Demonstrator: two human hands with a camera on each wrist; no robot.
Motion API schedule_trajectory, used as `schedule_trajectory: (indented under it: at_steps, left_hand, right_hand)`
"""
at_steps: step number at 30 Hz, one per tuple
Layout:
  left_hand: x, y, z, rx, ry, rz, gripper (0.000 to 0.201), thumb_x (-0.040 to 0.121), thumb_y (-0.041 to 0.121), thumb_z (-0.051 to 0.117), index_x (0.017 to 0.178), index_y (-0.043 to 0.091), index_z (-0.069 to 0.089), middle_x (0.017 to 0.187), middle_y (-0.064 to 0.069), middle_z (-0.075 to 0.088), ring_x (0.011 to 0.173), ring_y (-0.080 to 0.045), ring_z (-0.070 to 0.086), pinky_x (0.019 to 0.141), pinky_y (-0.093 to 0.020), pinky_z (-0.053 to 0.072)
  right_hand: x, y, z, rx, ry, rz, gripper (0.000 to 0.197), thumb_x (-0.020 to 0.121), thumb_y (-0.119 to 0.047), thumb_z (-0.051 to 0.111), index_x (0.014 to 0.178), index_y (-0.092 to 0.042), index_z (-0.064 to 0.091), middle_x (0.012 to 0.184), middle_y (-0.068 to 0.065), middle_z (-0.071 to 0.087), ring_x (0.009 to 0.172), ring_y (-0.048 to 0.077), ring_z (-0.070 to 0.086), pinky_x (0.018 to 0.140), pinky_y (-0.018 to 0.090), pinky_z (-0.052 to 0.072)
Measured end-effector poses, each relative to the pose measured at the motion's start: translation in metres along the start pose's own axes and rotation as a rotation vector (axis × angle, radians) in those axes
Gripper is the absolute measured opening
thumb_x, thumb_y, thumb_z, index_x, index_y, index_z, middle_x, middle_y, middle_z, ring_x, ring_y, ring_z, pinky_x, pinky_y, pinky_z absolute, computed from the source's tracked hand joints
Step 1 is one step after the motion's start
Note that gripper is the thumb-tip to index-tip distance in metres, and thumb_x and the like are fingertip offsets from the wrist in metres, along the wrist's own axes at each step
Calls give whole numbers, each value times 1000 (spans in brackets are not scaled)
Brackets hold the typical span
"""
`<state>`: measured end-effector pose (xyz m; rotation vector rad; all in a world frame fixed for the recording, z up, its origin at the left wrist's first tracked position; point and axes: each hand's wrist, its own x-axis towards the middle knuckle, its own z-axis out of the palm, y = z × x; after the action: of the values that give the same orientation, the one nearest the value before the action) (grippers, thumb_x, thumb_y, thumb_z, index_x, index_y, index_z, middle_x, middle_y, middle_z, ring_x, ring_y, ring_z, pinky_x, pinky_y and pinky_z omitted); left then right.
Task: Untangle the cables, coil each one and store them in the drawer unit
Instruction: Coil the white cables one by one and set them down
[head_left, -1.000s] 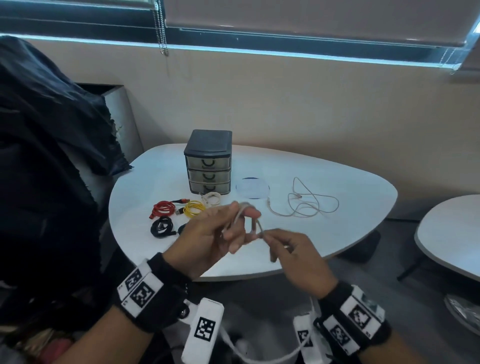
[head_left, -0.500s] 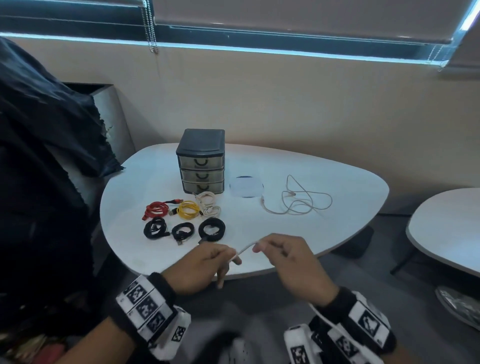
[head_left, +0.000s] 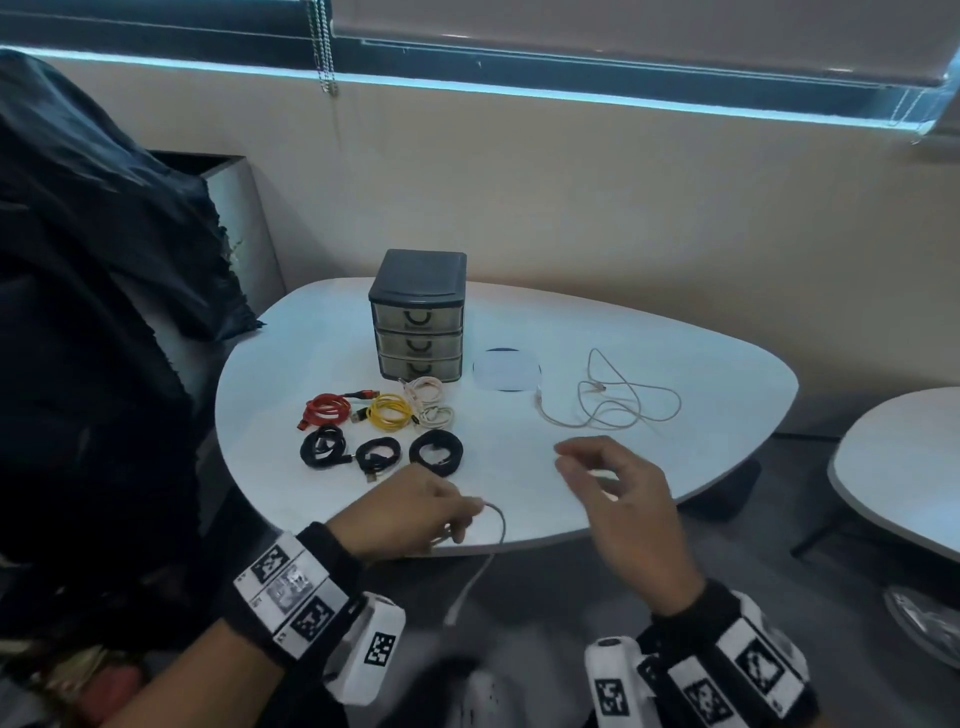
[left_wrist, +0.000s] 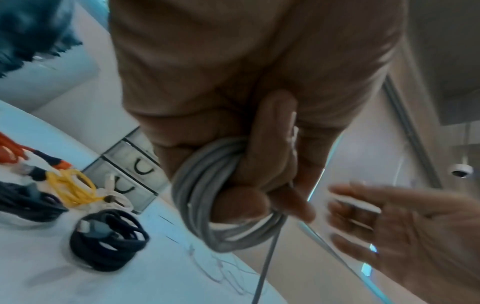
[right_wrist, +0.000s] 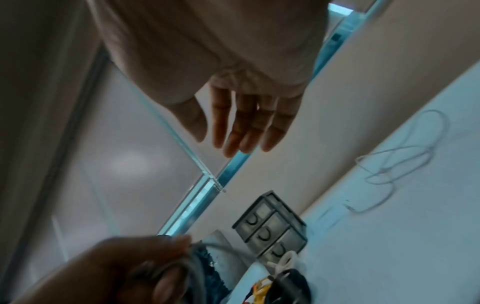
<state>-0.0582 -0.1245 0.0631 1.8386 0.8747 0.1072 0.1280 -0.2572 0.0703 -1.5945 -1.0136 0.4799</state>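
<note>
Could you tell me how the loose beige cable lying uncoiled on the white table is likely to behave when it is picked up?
The loose beige cable is thin and sprawls in slack, irregular loops, so it will probably hang limp and trail. Those loops cross each other, so they may snag when lifted. It looks light; the white table is smooth, so it should slide easily.

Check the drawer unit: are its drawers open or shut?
Shut. All three drawers of the drawer unit sit flush with its frame, none pulled out.

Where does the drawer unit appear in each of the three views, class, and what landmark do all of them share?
Head: drawer unit upper centre, upright on the table.
Left wrist: left of centre, tilted, partly behind the left hand.
Right wrist: lower centre-right, tilted.
Shared landmark: yellow coiled cable before it.
</note>
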Motion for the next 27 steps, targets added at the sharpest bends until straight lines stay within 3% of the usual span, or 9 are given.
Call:
schedule_trajectory:
  at_steps: [2,4,6,9,14,17,22,25,27]
  left_hand:
    - [-6,16,7,-119,-70,45,41,98,33,61,65,9,65,58,-6,53,46,-10,41,53,-19,38]
    - [-12,27,7,-373,-114,69,41,95,35,60,66,6,61,52,-5,40,41,-10,33,45,-13,36]
    - [-18,32,2,-611,-103,110,42,91,41,60,65,8,62,48,-1,29,38,-12,26,49,-16,43]
    - [-22,31,-14,-1031,-83,181,43,97,36,46,73,6,64,46,5,29,34,-9,30,64,-26,53]
    - [-13,25,-37,-1435,-237,299,43,103,34,43,93,3,71,55,6,43,45,-7,44,90,-18,47]
    - [-1,29,-27,-1511,-13,253,44,100,29,44,93,-3,73,56,3,46,48,-8,50,79,-25,58]
    - [19,21,-5,-1164,239,211,38,104,25,44,116,-5,64,67,-2,59,69,-20,64,87,-36,54]
    - [23,6,9,-583,415,254,33,104,32,46,103,10,70,61,0,61,69,-21,61,85,-42,46]
    - [19,0,20,-330,332,301,36,101,44,48,94,17,71,59,-4,59,64,-17,57,76,-36,47]
  right_hand:
    - [-7,-4,14,-88,-216,-97,17,95,-20,63,109,-27,71,108,-18,71,107,-3,61,94,10,41]
    - [-9,-2,25,39,-350,-75,16,98,-16,60,108,-20,72,98,-10,73,93,6,68,88,19,49]
    - [-6,4,28,226,-284,38,13,96,-10,61,96,-9,74,71,0,67,63,18,60,63,27,52]
    - [-5,21,21,334,-89,222,11,92,-11,66,88,-6,74,58,0,45,50,13,38,43,22,36]
    - [-23,36,25,535,-157,411,22,83,-18,67,100,-3,71,55,-1,36,46,7,27,41,18,18]
    - [-38,42,40,368,-236,295,17,95,-9,60,102,-12,75,51,-2,45,44,7,33,43,18,25]
    - [-58,37,49,-79,-431,-75,18,98,-28,58,104,-26,74,78,-19,70,71,1,64,70,22,51]
    - [-55,10,38,-196,-473,-187,18,97,-38,52,99,-27,66,79,-13,67,70,4,60,71,33,51]
    - [-43,-6,30,-277,-429,-284,26,100,-41,46,94,-23,65,74,-9,62,66,6,54,69,35,49]
